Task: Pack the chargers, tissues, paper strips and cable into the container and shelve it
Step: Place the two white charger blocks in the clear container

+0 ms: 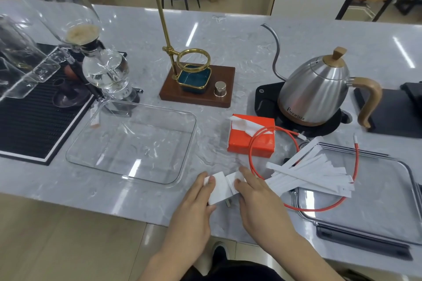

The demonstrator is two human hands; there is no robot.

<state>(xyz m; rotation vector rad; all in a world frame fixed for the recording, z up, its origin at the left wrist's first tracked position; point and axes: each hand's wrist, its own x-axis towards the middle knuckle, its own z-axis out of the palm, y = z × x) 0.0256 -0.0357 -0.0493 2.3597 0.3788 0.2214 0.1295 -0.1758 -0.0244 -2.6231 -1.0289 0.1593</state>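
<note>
Two white chargers (225, 186) lie side by side at the near edge of the marble counter (228, 36), their long axes running roughly from 12 to 6 o'clock, prongs pointing back toward the person. The left hand (196, 203) closes on the left block, thumb on top and fingers wrapped along its left flank. The right hand (258, 194) rests its fingers over the right block; whether it has truly closed around it I cannot tell, since the palm hides the far side.

From the chargers, the clear container (134, 141) sits at about 10 o'clock, near but not touching, open side up and holding nothing. The left hand is plainly the nearer one to it, so the carry would likely be a short lift up and to the left over the near rim.

At about 1 o'clock stands the orange tissue pack (251, 137). The red cable (303, 166) loops from 1 to 4 o'clock, draped across the pack and over the fanned paper strips (308, 173) at 3 o'clock, which overlap the container's lid (388, 201). Lifting the strips will probably drag the cable.
</note>
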